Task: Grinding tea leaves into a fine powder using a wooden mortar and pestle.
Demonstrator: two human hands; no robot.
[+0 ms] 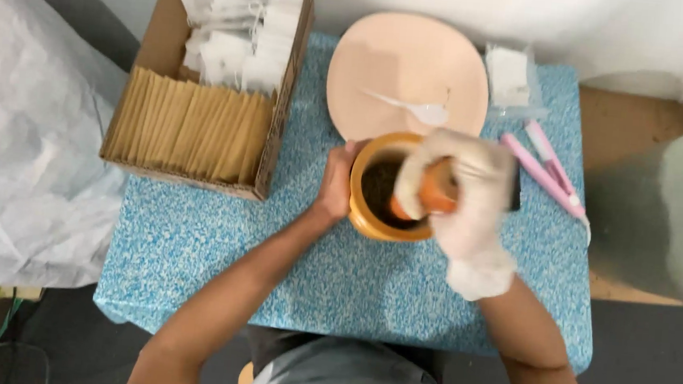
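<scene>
Fingers of the gloved right hand [459,195] clench an orange pestle [437,190]; left hand [336,182] grips the mortar [368,218].

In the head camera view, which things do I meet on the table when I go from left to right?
Brown cardboard box of paper sachets → bare left hand → round orange mortar bowl → white-gloved right hand holding an orange pestle → slim pink tool.

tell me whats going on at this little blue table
A person sits at a blue speckled table. Their bare left hand steadies an orange bowl with dark material inside, while the gloved right hand grips an orange pestle-like tool over it. Behind the bowl lies a peach plate with a white plastic spoon; a cardboard box of paper sachets stands to the left.
</scene>
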